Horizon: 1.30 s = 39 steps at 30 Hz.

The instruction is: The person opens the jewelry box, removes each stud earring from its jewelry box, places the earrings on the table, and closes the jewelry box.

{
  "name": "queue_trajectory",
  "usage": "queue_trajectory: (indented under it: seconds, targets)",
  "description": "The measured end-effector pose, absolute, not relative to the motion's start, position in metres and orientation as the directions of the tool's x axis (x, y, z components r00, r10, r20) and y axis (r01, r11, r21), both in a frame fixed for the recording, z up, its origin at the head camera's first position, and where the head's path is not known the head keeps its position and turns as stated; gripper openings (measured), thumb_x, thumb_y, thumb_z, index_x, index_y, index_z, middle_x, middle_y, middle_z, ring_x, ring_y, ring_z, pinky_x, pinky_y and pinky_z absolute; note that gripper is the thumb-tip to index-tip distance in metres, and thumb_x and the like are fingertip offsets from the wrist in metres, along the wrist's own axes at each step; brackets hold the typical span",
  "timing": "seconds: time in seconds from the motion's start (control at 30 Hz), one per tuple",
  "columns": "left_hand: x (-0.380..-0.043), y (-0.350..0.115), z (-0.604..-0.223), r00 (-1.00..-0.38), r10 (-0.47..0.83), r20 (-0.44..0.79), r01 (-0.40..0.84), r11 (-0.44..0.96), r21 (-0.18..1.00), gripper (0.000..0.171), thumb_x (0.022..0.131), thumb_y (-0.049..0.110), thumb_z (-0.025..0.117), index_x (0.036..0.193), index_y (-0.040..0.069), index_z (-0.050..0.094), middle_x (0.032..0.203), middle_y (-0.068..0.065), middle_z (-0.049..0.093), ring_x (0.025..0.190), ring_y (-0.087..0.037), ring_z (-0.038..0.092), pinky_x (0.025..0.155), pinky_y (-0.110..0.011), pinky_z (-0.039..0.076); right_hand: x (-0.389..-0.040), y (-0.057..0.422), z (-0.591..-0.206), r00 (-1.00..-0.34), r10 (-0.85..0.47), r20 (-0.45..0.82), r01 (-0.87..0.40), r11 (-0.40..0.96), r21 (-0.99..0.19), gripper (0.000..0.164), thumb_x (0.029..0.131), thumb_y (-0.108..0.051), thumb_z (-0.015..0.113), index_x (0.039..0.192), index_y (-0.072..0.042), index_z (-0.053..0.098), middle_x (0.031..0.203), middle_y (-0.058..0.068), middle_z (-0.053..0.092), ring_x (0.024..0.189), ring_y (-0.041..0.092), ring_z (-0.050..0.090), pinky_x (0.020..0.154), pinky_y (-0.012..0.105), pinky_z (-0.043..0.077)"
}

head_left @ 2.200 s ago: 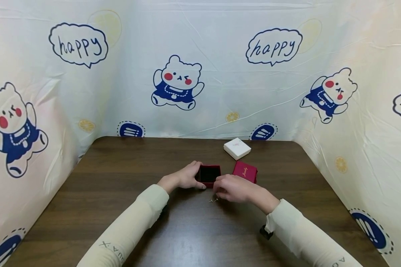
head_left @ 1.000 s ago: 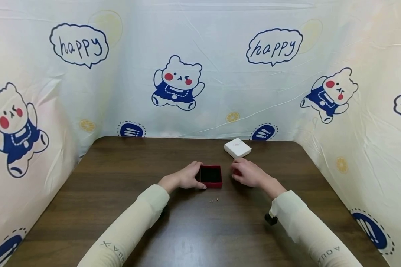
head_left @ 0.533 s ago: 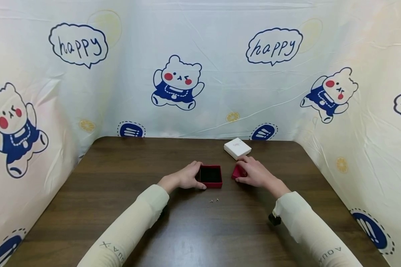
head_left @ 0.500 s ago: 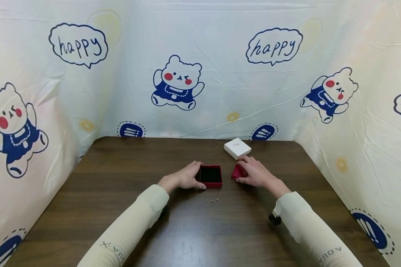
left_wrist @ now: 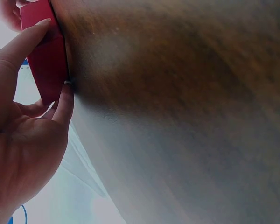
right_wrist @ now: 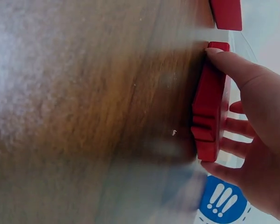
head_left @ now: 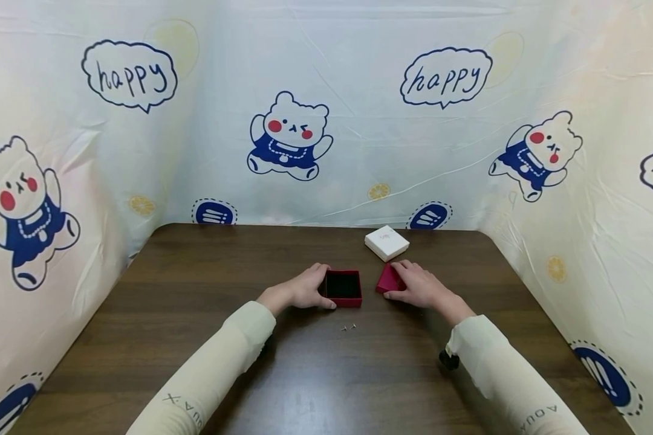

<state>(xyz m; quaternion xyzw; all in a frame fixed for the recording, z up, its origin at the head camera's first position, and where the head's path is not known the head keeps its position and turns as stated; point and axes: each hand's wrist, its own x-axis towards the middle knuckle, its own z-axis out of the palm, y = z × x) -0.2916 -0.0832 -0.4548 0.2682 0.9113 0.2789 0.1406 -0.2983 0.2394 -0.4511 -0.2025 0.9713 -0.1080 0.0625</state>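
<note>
My left hand (head_left: 303, 287) holds the left side of an open red jewelry box (head_left: 345, 302) with a black lining. In the left wrist view, its thumb lies along one wall of the box (left_wrist: 47, 70) and the other fingers are at the end. To the right, my right hand (head_left: 421, 287) grips the red box lid (head_left: 389, 280). The right wrist view has the thumb at one end of the lid (right_wrist: 210, 88) and the fingers at its far side and other end. Two tiny earrings (head_left: 354, 326) lie on the table in front of the box.
A small white box (head_left: 387, 243) stands behind the lid on the brown wooden table (head_left: 223, 254). Pale printed cloth (head_left: 354, 121) surrounds the table's back and sides.
My right hand has left the spot by the earrings, moved right and taken hold of the red lid. The lid has turned slightly. My left hand stays on the box.
</note>
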Motion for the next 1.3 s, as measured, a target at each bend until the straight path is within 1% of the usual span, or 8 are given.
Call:
queue_trajectory:
  seconds: [0.2, 0.33, 0.43, 0.6, 0.73, 1.03, 1.3]
  targets:
    - [-0.291, -0.083, -0.454, -0.813, 0.571, -0.116, 0.405, 0.696, 0.593, 0.083, 0.087, 0.032, 0.083, 0.149, 0.000, 0.038, 0.139, -0.015, 0.047, 0.126, -0.026, 0.049, 0.109, -0.043, 0.041, -0.298, 0.237, -0.452, -0.908, -0.419, -0.034, -0.398, 0.883, -0.248, 0.088, 0.089, -0.060, 0.071, 0.155, -0.009, 0.041, 0.148, 0.016, 0.048, 0.126, 0.032, 0.050, 0.101, 0.056, 0.048]
    - [-0.291, -0.083, -0.453, -0.815, 0.567, -0.118, 0.401, 0.700, 0.591, 0.082, 0.087, 0.033, 0.083, 0.148, 0.001, 0.039, 0.138, -0.014, 0.047, 0.124, -0.025, 0.049, 0.109, -0.043, 0.041, -0.297, 0.233, -0.448, -0.898, -0.440, 0.016, -0.427, 0.861, -0.275, 0.089, 0.088, -0.062, 0.070, 0.156, -0.013, 0.039, 0.150, 0.015, 0.046, 0.125, 0.031, 0.049, 0.099, 0.057, 0.049]
    - [-0.291, -0.083, -0.453, -0.818, 0.562, -0.118, 0.398, 0.703, 0.589, 0.081, 0.087, 0.033, 0.083, 0.148, 0.001, 0.040, 0.138, -0.013, 0.047, 0.123, -0.025, 0.049, 0.108, -0.042, 0.042, -0.297, 0.229, -0.446, -0.890, -0.453, 0.046, -0.447, 0.850, -0.280, 0.088, 0.088, -0.063, 0.070, 0.155, -0.015, 0.041, 0.150, 0.013, 0.046, 0.125, 0.031, 0.049, 0.098, 0.058, 0.049]
    - [-0.291, -0.082, -0.452, -0.816, 0.566, -0.112, 0.404, 0.699, 0.590, 0.080, 0.087, 0.032, 0.084, 0.146, 0.000, 0.041, 0.137, -0.015, 0.048, 0.124, -0.026, 0.049, 0.109, -0.043, 0.041, -0.294, 0.222, -0.445, -0.879, -0.471, 0.067, -0.469, 0.834, -0.289, 0.082, 0.089, -0.063, 0.069, 0.153, -0.019, 0.043, 0.148, 0.012, 0.048, 0.124, 0.030, 0.051, 0.096, 0.056, 0.050]
    - [-0.290, -0.082, -0.451, -0.814, 0.570, -0.110, 0.405, 0.694, 0.595, 0.080, 0.087, 0.031, 0.084, 0.146, -0.001, 0.041, 0.137, -0.016, 0.047, 0.125, -0.027, 0.049, 0.110, -0.044, 0.040, -0.292, 0.218, -0.444, -0.876, -0.479, 0.062, -0.473, 0.827, -0.303, 0.080, 0.089, -0.062, 0.069, 0.153, -0.020, 0.045, 0.147, 0.011, 0.049, 0.123, 0.030, 0.051, 0.096, 0.056, 0.050]
    - [-0.291, -0.082, -0.452, -0.815, 0.569, -0.106, 0.408, 0.694, 0.593, 0.079, 0.086, 0.031, 0.084, 0.145, -0.001, 0.042, 0.136, -0.015, 0.048, 0.123, -0.026, 0.049, 0.109, -0.043, 0.041, -0.290, 0.214, -0.442, -0.876, -0.480, 0.046, -0.467, 0.820, -0.331, 0.079, 0.089, -0.061, 0.070, 0.153, -0.021, 0.045, 0.148, 0.010, 0.049, 0.124, 0.029, 0.050, 0.096, 0.055, 0.051]
    - [-0.292, -0.082, -0.453, -0.816, 0.569, -0.102, 0.417, 0.702, 0.578, 0.083, 0.085, 0.032, 0.085, 0.147, -0.002, 0.040, 0.137, -0.016, 0.048, 0.126, -0.027, 0.049, 0.110, -0.042, 0.040, -0.288, 0.202, -0.443, -0.847, -0.527, 0.066, -0.517, 0.788, -0.334, 0.077, 0.089, -0.060, 0.071, 0.151, -0.019, 0.048, 0.145, 0.006, 0.050, 0.119, 0.023, 0.052, 0.092, 0.048, 0.054]
